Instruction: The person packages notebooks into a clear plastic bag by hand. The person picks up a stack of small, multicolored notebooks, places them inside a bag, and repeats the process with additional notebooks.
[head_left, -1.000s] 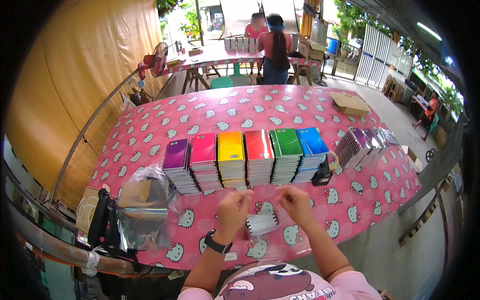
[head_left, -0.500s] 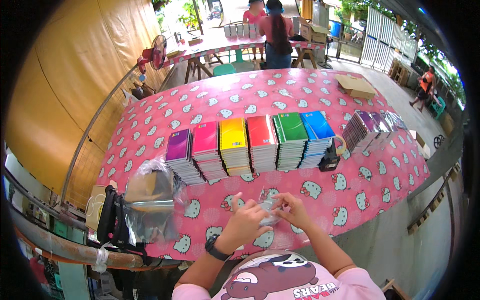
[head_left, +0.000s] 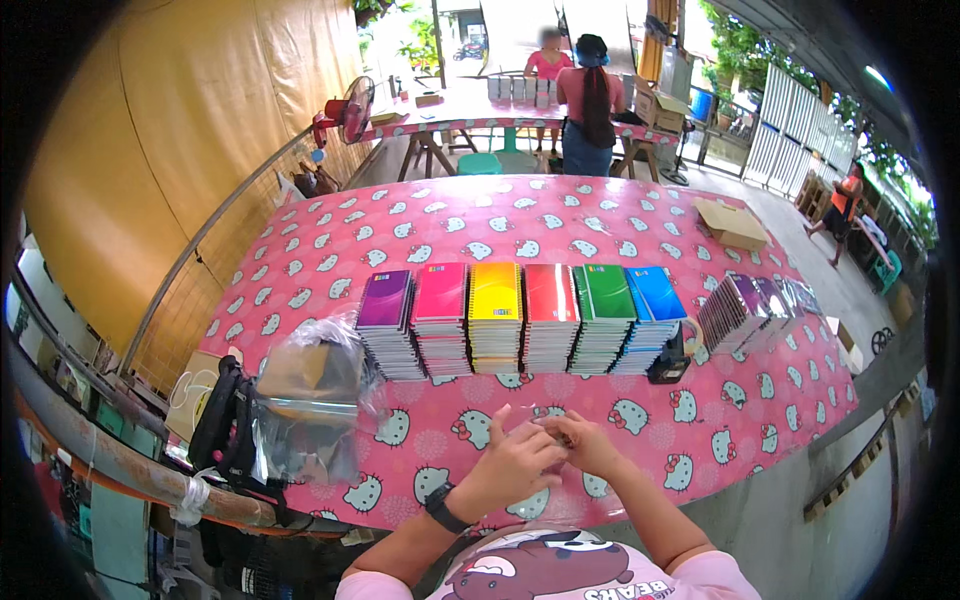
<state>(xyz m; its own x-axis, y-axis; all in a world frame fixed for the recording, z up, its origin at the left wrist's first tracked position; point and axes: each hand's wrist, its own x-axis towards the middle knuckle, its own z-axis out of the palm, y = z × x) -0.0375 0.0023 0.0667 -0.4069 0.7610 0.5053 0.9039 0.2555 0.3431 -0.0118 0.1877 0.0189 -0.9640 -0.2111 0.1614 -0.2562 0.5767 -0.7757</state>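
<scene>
Pressed close together, the hands meet over a small bundle in clear film [head_left: 556, 468], by the near edge of the pink table [head_left: 600, 215]. Of the 2, the left hand [head_left: 510, 466] lies across the bundle with its forefinger lifted; whether its other fingertips pinch anything can't be made out. Right of it, the right hand [head_left: 590, 446] has its fingers bent in, pinching the film. 1 second ago the hands were apart and a small wire-bound pad showed between them; now they cover it, so the film seems to be what is being worked directly, with the pad out of sight. From the left, a black bag [head_left: 228, 420] lies beside a pile of plastic sleeves [head_left: 312, 432]; beyond the hands stand 6 stacks of notebooks [head_left: 497, 295], purple through blue; then comes a black tape dispenser [head_left: 668, 368], and farther right some wrapped purple notebooks [head_left: 735, 312].
</scene>
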